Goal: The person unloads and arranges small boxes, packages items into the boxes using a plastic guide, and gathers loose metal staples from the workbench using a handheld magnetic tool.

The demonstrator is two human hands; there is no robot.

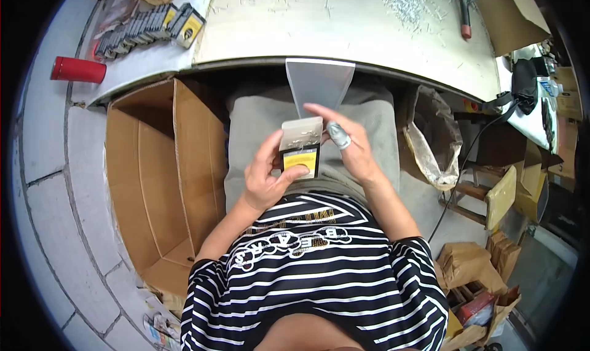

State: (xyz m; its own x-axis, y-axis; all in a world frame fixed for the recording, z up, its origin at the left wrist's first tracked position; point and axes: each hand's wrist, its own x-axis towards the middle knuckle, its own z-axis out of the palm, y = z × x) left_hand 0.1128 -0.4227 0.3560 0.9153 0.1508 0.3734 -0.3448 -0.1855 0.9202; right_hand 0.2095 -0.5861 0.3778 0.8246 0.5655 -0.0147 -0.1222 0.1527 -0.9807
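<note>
My left hand [268, 171] is wrapped round a small black and yellow carton [300, 159] held in front of my belly. The carton's flap [302, 127] stands up, and small shiny metal pieces show at its open top. Beside the carton on the right is my right hand [354, 143], its fingers apart and the index stretched out past the flap. Grey tape [338, 135] covers one of its digits. Just beyond both hands, a pale metal chute [320, 84] slopes down from the table edge over the grey cloth [375, 127] on my lap.
Loose metal pieces [393, 1] lie scattered on the white table [264, 35]. At its left are rows of similar cartons [138, 31] and a red cylinder [78, 70]. A large cardboard box [150, 179] stands left of me; a lined bag [433, 139] and a black cable [470, 151] are right.
</note>
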